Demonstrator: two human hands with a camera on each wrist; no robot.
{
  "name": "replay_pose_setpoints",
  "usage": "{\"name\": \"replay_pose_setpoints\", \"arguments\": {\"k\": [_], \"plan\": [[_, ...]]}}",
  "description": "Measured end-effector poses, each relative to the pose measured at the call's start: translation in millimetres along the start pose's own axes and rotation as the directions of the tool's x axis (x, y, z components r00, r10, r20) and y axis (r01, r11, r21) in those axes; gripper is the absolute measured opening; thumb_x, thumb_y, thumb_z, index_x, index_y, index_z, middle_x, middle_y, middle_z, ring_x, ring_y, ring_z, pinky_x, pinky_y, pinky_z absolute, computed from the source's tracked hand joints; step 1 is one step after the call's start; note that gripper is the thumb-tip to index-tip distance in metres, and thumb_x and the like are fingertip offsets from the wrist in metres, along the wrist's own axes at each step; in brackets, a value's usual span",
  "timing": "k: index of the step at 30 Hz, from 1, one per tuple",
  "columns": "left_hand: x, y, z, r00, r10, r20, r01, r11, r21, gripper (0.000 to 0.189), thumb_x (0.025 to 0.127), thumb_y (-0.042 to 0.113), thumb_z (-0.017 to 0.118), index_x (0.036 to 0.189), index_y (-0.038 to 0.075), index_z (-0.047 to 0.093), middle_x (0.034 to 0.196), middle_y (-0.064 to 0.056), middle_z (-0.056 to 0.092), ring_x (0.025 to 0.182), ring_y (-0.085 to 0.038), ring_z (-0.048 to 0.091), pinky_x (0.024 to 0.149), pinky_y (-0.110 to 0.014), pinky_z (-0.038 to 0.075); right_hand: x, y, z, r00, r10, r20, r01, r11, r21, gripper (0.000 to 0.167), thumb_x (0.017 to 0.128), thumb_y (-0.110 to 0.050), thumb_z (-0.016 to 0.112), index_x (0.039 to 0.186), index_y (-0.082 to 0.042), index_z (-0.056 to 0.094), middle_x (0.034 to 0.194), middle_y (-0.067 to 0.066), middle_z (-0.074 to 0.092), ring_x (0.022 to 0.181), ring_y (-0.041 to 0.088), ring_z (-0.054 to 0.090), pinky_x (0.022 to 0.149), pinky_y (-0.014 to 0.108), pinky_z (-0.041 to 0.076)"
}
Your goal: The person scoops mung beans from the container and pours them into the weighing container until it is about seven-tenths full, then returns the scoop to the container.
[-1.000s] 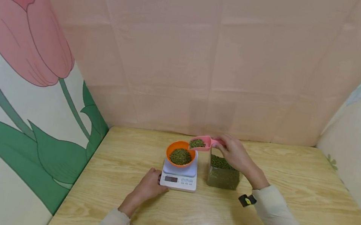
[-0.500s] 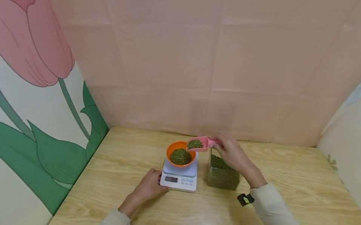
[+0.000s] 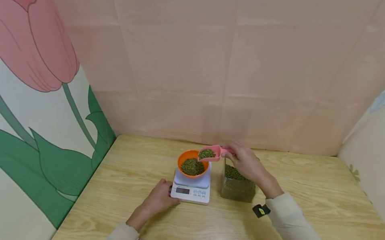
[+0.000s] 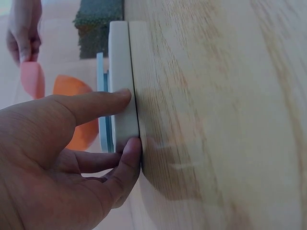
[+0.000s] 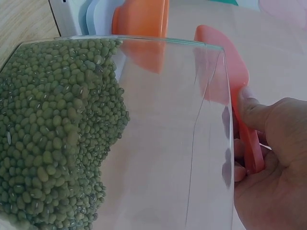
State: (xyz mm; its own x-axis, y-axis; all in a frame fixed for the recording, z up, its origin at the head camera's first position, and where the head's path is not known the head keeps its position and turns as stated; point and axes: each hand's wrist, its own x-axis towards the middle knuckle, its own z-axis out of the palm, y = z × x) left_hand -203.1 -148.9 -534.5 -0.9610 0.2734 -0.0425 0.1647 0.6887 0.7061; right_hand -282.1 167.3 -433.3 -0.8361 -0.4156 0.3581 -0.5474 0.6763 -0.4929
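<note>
My right hand [image 3: 245, 162] grips the handle of a pink scoop [image 5: 229, 62]. In the head view the scoop holds green mung beans [image 3: 206, 153] and its lip overlaps the right rim of an orange bowl [image 3: 180, 160]. More beans lie heaped in the bowl, which sits on a white kitchen scale [image 3: 191, 194]. At the scale's front left corner, my left hand [image 3: 159, 197] holds it. The left wrist view shows the thumb [image 4: 103, 104] against the scale's front face, with fingers curled at its side. The scale's display is too small to read.
A clear box [image 3: 238, 191] partly filled with mung beans [image 5: 53, 129] stands just right of the scale. Wooden table [image 3: 128, 160] extends around both, with a pink-covered wall [image 3: 180, 74] along the back edge.
My right hand has moved slightly left, bringing the scoop's lip from beside the bowl's rim to over it. My left hand stays on the scale.
</note>
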Motion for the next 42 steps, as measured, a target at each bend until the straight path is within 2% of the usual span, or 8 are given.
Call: {"name": "replay_pose_setpoints", "arguments": {"k": [12, 21, 30, 42], "plan": [[0.1, -0.5, -0.6, 1.000, 0.010, 0.000, -0.010, 1.000, 0.013, 0.047, 0.087, 0.013, 0.087, 0.131, 0.002, 0.072, 0.115, -0.012, 0.072, 0.104, -0.024, 0.053, 0.091, -0.040, 0.051, 0.8, -3.0, 0.0, 1.000, -0.020, 0.007, 0.020, 1.000, -0.006, 0.022, 0.101, -0.016, 0.072, 0.117, -0.002, 0.074, 0.116, 0.015, 0.076, 0.112, 0.034, 0.066, 0.097, 0.054, 0.056], [-0.1, 0.1, -1.5, 1.000, 0.003, -0.006, -0.003, 1.000, 0.013, 0.047, 0.086, 0.013, 0.088, 0.128, 0.000, 0.072, 0.113, -0.011, 0.069, 0.101, -0.021, 0.052, 0.089, -0.038, 0.051, 1.8, -1.6, 1.6, 0.999, -0.050, -0.002, 0.050, 0.998, -0.023, 0.018, 0.101, -0.013, 0.073, 0.115, -0.002, 0.075, 0.113, 0.014, 0.077, 0.109, 0.034, 0.068, 0.094, 0.054, 0.056], [-0.8, 0.9, -1.6, 1.000, -0.019, -0.009, 0.019, 1.000, -0.002, 0.047, 0.087, 0.013, 0.088, 0.129, -0.001, 0.071, 0.112, -0.011, 0.065, 0.099, -0.020, 0.052, 0.089, -0.037, 0.052, 2.3, -1.2, 1.6, 0.999, -0.046, 0.006, 0.046, 0.998, -0.036, 0.018, 0.100, -0.014, 0.073, 0.114, -0.003, 0.075, 0.111, 0.013, 0.077, 0.106, 0.033, 0.068, 0.094, 0.053, 0.056], [0.9, -1.2, 0.2, 1.000, -0.010, -0.013, 0.010, 1.000, -0.007, 0.046, 0.087, 0.014, 0.088, 0.127, 0.000, 0.072, 0.111, -0.009, 0.066, 0.099, -0.019, 0.051, 0.087, -0.036, 0.051, 3.0, -2.9, 0.5, 0.997, -0.071, 0.017, 0.071, 0.996, -0.048, 0.019, 0.100, -0.014, 0.074, 0.114, -0.002, 0.075, 0.111, 0.013, 0.076, 0.108, 0.033, 0.068, 0.095, 0.053, 0.056]]}}
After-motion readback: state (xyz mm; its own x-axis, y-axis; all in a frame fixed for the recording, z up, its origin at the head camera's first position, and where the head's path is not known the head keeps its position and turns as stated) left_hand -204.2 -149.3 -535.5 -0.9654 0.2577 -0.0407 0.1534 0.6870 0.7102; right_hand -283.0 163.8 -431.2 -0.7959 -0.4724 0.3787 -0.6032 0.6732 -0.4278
